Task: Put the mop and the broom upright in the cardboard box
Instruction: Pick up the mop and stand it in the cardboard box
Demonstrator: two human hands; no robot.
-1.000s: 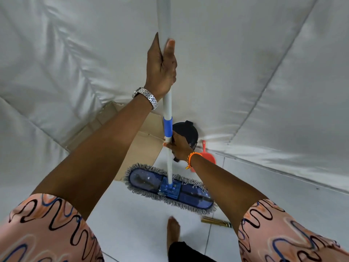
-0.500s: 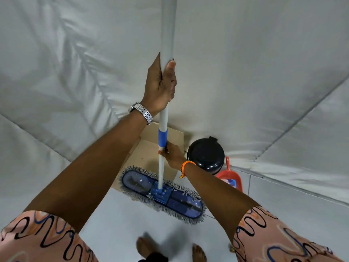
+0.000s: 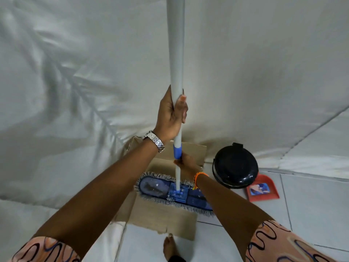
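We hold the mop [image 3: 176, 114] upright by its pole, its flat blue head hanging over the open cardboard box [image 3: 162, 214] that stands on the floor against the white sheeting. The head spans the opening, its right end past the box's right edge, so we judge it is not yet set down inside. The broom is not in view, so all of that half of the task appears to remain.

Our left hand [image 3: 171, 116], a watch at its wrist, grips the grey pole high up, fingers wrapped shut around it. Lower and to the right, our right hand [image 3: 186, 163] closes on the pole just under the blue collar, its fingers curled around the shaft. Further right stand a black bucket [image 3: 235, 166] and a red dustpan [image 3: 262, 188], untouched.
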